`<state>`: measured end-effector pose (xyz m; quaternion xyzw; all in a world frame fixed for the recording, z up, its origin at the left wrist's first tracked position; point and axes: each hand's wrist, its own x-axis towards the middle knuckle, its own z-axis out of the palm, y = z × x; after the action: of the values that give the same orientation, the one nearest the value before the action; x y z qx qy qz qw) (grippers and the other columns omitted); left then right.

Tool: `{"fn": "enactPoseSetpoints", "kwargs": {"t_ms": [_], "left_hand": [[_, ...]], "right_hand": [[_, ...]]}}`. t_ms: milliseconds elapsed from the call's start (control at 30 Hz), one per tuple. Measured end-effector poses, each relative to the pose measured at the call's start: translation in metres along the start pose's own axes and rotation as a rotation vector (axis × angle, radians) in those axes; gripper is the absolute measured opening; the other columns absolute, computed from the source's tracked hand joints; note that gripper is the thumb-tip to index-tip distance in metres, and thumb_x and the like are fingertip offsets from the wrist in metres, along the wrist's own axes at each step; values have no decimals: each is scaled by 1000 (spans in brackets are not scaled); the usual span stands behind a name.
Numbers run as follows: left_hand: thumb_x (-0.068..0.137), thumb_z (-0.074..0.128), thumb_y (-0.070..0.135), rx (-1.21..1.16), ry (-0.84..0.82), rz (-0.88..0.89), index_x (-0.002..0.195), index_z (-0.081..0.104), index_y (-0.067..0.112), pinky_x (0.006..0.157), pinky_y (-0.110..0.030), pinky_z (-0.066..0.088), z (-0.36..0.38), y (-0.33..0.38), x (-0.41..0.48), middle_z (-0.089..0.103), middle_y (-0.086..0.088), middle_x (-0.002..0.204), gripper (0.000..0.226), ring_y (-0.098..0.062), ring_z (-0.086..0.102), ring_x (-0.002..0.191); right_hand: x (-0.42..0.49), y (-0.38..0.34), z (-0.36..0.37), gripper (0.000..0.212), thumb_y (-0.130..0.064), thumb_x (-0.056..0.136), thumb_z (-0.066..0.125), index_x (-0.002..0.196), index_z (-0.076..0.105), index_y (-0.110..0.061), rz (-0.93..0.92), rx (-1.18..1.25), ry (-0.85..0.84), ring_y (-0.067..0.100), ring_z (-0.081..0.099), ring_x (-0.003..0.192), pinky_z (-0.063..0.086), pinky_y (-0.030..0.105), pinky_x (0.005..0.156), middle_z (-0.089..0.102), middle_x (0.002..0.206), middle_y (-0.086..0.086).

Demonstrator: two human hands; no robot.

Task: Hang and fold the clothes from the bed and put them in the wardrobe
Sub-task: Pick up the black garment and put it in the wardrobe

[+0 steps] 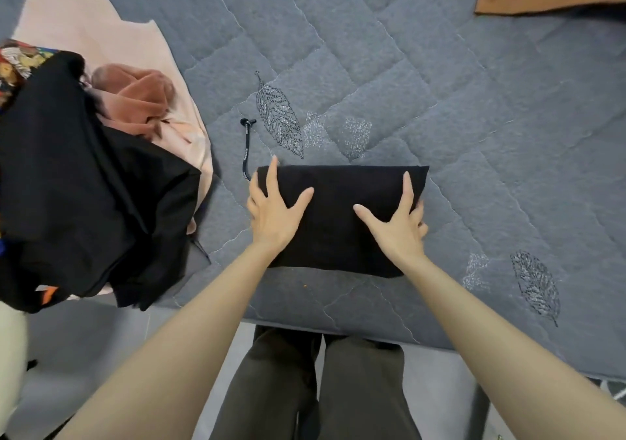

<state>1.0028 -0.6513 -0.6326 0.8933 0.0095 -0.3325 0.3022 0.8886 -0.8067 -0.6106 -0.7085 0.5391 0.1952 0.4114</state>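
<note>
Grey quilted bed (474, 128) carries folded black garment (338, 202); left hand (271, 216) and right hand (396, 228) press its ends, fingers spread.

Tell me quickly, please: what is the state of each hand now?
Left hand: open, fingers spread, pressing on the folded black garment.
Right hand: open, fingers spread, pressing on the same garment.
</note>
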Motion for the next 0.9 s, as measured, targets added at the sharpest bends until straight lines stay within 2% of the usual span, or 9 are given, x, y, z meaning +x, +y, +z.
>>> {"fn": "enactPoseSetpoints", "kwargs": {"t_ms": [100, 167, 300, 433, 500, 600, 700, 800, 900], "left_hand": [[73, 63, 70, 60, 57, -7, 144, 1, 54, 109, -54, 23, 10, -16, 12, 12, 3, 158, 96, -30, 15, 140], [65, 67, 73, 31, 125, 8, 145, 3, 52, 109, -46, 25, 12, -22, 16, 20, 3, 152, 105, -26, 20, 135], [54, 77, 71, -78, 152, -97, 148, 17, 27, 110, -39, 27, 13, -24, 20, 32, -5, 141, 120, -22, 28, 132], [48, 82, 67, -188, 97, -241, 126, 41, 18, 96, -32, 45, 7, -23, 17, 54, 5, 115, 101, -18, 54, 114], [52, 84, 62, -225, 71, -264, 116, 45, 21, 90, -29, 46, 6, -22, 14, 55, 9, 106, 86, -16, 57, 108], [57, 84, 57, -255, 65, -258, 107, 58, 18, 87, -28, 48, 1, -17, 6, 63, 7, 104, 68, -15, 60, 105], [62, 77, 65, -142, 99, -208, 101, 64, 18, 95, -36, 45, -15, -9, -12, 69, 2, 101, 62, -21, 60, 107], [67, 63, 75, 100, 230, -106, 84, 57, 24, 95, -40, 31, -41, 1, -40, 59, 4, 81, 54, -27, 52, 110], [72, 69, 65, -122, 238, -58, 91, 60, 24, 91, -29, 42, -63, 9, -70, 65, 9, 91, 46, -19, 59, 105]], "right_hand": [[17, 5, 7, 107, -75, 67, 65, 141, -11, -59, 20, -57, 41, 44, 25, 133, 27, 55, 110, 15, 154, 14], [22, 8, 9, 111, -78, 63, 66, 142, -10, -58, -1, -83, 102, 42, 29, 127, 28, 52, 107, 24, 147, 17], [26, 16, 14, 116, -75, 64, 68, 147, -7, -48, -51, -91, 174, 39, 37, 120, 27, 48, 106, 43, 132, 23], [28, 21, 7, 118, -63, 63, 78, 147, -3, -48, -114, 55, 64, 34, 42, 129, 35, 45, 104, 44, 143, 12], [30, 24, 0, 118, -57, 61, 83, 147, 2, -48, -141, 95, 24, 28, 44, 131, 37, 38, 102, 41, 149, -1], [25, 23, -9, 112, -50, 61, 86, 146, 14, -48, -182, 178, 46, 20, 41, 134, 29, 26, 98, 37, 150, -16], [12, 19, -18, 106, -47, 60, 87, 145, 22, -47, -228, 220, 64, 13, 39, 133, 25, 24, 99, 37, 146, -23], [-8, 7, -32, 105, -49, 59, 87, 142, 24, -49, -312, 225, 46, 4, 38, 129, 27, 29, 107, 35, 135, -35], [-28, -9, -49, 104, -49, 57, 87, 141, 25, -51, -404, 241, 8, -10, 36, 118, 29, 26, 107, 31, 119, -54]]}}
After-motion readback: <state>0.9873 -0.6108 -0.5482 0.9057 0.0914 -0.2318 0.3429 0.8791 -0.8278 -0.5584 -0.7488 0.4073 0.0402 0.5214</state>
